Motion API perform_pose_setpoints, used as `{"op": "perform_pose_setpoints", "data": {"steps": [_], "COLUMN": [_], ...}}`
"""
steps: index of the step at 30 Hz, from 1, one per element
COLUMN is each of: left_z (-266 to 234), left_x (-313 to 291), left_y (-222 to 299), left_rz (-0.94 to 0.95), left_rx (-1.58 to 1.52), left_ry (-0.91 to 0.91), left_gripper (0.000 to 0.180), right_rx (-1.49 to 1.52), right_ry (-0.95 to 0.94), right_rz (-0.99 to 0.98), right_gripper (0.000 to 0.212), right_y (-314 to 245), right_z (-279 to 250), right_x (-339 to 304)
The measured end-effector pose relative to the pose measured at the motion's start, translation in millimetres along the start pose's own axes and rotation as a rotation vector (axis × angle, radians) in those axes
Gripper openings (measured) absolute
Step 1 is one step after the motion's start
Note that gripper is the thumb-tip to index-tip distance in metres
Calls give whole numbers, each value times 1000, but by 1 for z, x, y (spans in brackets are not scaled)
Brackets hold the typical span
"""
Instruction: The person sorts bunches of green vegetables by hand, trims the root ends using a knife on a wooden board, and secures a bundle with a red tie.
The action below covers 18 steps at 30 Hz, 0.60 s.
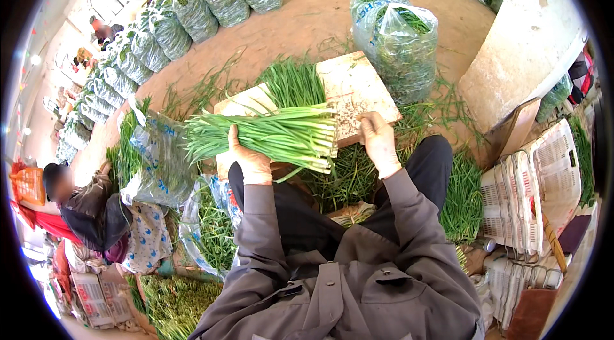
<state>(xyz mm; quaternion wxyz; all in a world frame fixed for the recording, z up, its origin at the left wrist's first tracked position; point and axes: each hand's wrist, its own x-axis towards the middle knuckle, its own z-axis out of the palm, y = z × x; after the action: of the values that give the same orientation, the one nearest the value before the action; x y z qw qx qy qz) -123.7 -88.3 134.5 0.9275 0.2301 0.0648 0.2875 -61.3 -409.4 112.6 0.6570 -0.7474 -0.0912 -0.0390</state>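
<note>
In the head view, the left hand (251,159) closes its fingers around a thick bunch of green stalks (268,135), which lies crosswise over the near edge of a pale wooden board (358,84); the palm is hidden under the stems. The right hand (378,142) rests at the board's near edge beside the cut ends, fingers curled (whether they grip anything is hard to make out). Loose greens (339,177) cover the dirt floor between the knees. Clear plastic sacks (400,39) stuffed with greens stand beyond the board; more sacks (192,10) line the left. White woven baskets (543,180) sit right.
</note>
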Motion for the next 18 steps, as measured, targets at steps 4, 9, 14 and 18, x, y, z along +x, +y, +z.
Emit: {"op": "perform_pose_setpoints", "data": {"steps": [4,9,14,18], "left_z": [-5,3,-13,-24], "left_x": [-3,-17,-9,-4], "left_y": [1,2,0,4], "left_rz": [-74,-219,-154,-101], "left_rx": [27,-98,-126,-59], "left_ry": [-18,-257,-191,-100], "left_gripper": [42,44,42,41], "right_rx": [-114,-372,-921,88], "right_ry": [-134,-111,-234,-685], "right_rz": [-237,-200,-78,287], "right_gripper": [38,11,63,105], "right_y": [-38,-35,9,7], "right_z": [19,0,-26,-18], "right_x": [-10,0,-2,-15]}}
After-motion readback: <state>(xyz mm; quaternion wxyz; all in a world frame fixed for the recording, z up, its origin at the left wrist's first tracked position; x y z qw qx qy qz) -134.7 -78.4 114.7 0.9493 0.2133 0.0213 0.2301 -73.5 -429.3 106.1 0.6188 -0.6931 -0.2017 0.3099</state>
